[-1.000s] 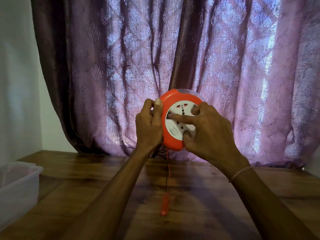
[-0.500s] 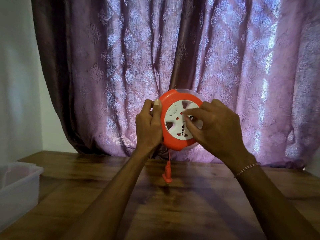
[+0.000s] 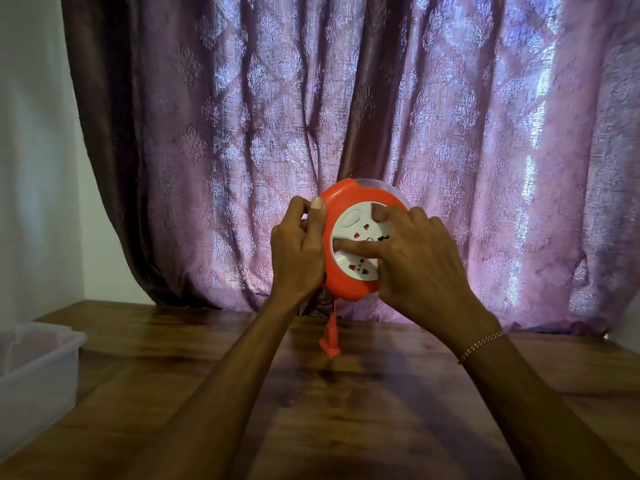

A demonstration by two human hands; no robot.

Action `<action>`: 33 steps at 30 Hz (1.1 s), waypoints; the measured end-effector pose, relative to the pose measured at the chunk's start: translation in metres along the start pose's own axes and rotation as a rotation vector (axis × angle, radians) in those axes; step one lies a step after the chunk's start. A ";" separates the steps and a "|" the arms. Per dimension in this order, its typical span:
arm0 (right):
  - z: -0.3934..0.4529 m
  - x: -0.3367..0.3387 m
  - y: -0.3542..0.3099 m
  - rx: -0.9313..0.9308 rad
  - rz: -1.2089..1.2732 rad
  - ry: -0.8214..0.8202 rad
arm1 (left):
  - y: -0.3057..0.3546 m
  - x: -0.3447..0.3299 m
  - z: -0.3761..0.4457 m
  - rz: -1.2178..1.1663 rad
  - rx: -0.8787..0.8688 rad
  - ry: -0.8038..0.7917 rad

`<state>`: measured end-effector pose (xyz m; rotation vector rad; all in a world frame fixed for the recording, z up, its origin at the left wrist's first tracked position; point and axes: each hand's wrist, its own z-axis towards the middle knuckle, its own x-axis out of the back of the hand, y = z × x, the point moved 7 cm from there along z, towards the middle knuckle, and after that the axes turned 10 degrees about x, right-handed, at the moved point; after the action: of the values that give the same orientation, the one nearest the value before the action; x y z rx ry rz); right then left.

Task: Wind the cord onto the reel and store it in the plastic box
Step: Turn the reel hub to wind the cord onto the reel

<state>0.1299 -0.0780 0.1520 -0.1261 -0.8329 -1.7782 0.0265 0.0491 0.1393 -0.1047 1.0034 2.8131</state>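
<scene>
The left hand (image 3: 298, 251) grips the left rim of the round orange plastic cord reel (image 3: 349, 237), thumb upright against the rim edge and fingers curled behind it. The right hand (image 3: 419, 265) lies across the reel's white socket faceplate (image 3: 353, 244), fingers spread and lightly bent, the index fingertip pressed near the plate's left edge; it encloses nothing.

The reel is held upright in the air, its flat face toward the person and its turning axis pointing from the person toward the purple patterned curtain (image 3: 450, 133) behind the reel. Below the reel, a short length of orange cord (image 3: 334, 310) hangs straight down, ending in the orange plug (image 3: 329, 342), which is just above the brown wooden table (image 3: 346, 410).

Winding appears nearly complete. The translucent plastic box (image 3: 38, 368) stands far to the left of the reel and lower, at the table's left edge. The left hand is the nearer to the box.
</scene>
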 end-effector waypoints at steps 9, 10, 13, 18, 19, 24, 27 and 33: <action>-0.010 0.007 0.006 -0.219 0.163 0.241 | -0.001 -0.005 -0.001 -0.017 0.003 -0.065; -0.011 0.007 0.007 -0.242 0.172 0.272 | 0.000 -0.006 -0.001 -0.013 0.004 -0.066; -0.017 0.008 0.012 -0.365 0.219 0.402 | 0.001 -0.010 -0.003 -0.003 0.002 -0.062; -0.025 -0.011 0.018 -0.582 0.389 0.410 | 0.005 -0.012 -0.006 0.113 -0.105 -0.030; -0.026 -0.014 0.018 -0.589 0.396 0.402 | 0.005 -0.012 -0.006 0.119 -0.112 -0.023; -0.021 -0.018 0.023 -0.547 0.422 0.283 | -0.001 -0.007 -0.002 0.106 -0.079 0.027; -0.015 -0.012 0.026 -0.424 0.454 0.280 | -0.009 -0.002 0.002 0.060 -0.023 0.044; -0.036 -0.002 0.036 -0.551 0.537 0.661 | -0.010 -0.006 0.003 0.026 -0.003 0.009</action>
<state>0.1736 -0.1022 0.1414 -0.0979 0.1727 -1.3536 0.0341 0.0577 0.1358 -0.1064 1.0098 2.8401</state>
